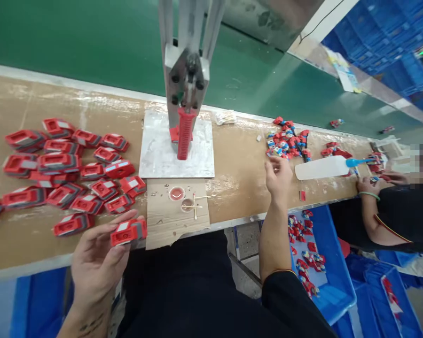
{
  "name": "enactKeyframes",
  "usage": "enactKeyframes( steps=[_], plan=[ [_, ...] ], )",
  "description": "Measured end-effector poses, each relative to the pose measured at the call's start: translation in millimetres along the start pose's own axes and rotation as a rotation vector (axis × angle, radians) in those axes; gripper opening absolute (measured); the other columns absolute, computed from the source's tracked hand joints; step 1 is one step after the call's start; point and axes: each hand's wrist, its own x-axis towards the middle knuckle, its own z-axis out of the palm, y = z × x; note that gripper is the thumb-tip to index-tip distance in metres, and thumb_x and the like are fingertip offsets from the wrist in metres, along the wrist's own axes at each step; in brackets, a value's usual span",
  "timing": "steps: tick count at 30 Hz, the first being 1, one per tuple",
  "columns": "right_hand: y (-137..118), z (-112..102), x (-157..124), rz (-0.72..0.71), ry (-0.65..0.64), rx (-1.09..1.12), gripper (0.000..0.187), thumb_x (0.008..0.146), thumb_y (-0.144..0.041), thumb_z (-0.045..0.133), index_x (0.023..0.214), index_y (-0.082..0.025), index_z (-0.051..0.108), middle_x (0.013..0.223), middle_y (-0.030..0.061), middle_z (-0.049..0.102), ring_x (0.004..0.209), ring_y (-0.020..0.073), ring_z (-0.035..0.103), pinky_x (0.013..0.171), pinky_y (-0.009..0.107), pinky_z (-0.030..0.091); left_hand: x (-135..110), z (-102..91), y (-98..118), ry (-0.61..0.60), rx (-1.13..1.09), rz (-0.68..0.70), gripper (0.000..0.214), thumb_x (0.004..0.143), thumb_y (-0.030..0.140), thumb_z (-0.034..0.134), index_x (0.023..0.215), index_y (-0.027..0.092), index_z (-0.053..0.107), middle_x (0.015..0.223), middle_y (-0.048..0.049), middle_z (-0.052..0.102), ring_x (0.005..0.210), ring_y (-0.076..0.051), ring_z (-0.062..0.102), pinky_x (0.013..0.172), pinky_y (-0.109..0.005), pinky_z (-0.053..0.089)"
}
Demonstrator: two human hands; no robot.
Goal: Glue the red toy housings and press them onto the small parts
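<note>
My left hand (97, 256) is at the near edge of the bench and holds a red and grey toy car body (129, 231) between thumb and fingers. My right hand (279, 174) reaches out to the right over the bench, fingers curled, close to a small heap of red, blue and white parts (288, 141); I cannot make out anything in it. Straight ahead stands a hand press (186, 70) with a red ribbed handle (184, 133) on a metal base plate (158, 150).
Many red car bodies (61, 171) lie in a pile at the left. A cardboard piece (176, 211) with small pots and pins lies before the press. A blue bin (324, 267) with parts sits below right. Another person's hands (366, 185) work at far right near a white scoop (320, 167).
</note>
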Motion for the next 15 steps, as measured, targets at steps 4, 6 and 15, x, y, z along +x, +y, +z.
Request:
enactKeyframes(
  steps=[4, 6, 15],
  plan=[
    [10, 27, 78, 0.013, -0.236, -0.271, 0.04, 0.093, -0.019, 0.051, 0.128, -0.016, 0.069, 0.135, 0.021, 0.068, 0.124, 0.0329, 0.063, 0.107, 0.046, 0.05, 2, 10.8, 9, -0.018, 0.078, -0.041, 0.022, 0.085, 0.038, 0.087, 0.1, 0.03, 0.072, 0.114, -0.006, 0.086, 0.1, -0.035, 0.084, 0.074, -0.041, 0.074],
    [4, 43, 110, 0.034, -0.27, -0.277, 0.038, 0.091, -0.014, 0.051, 0.122, -0.015, 0.072, 0.129, 0.0215, 0.072, 0.123, 0.0339, 0.064, 0.108, 0.046, 0.049, 2, 15.1, 12, -0.03, 0.109, -0.049, 0.02, 0.086, 0.038, 0.085, 0.1, 0.033, 0.071, 0.114, -0.0047, 0.086, 0.1, -0.036, 0.084, 0.073, -0.041, 0.074],
    [18, 9, 120, 0.108, -0.116, -0.164, 0.037, 0.095, -0.02, 0.048, 0.121, -0.014, 0.075, 0.129, 0.0201, 0.076, 0.12, 0.0329, 0.069, 0.109, 0.047, 0.05, -9, 1.7, 8, 0.049, 0.238, -0.009, 0.03, 0.081, 0.035, 0.083, 0.107, 0.047, 0.076, 0.118, 0.0048, 0.084, 0.105, -0.045, 0.079, 0.082, -0.057, 0.072]
  ],
)
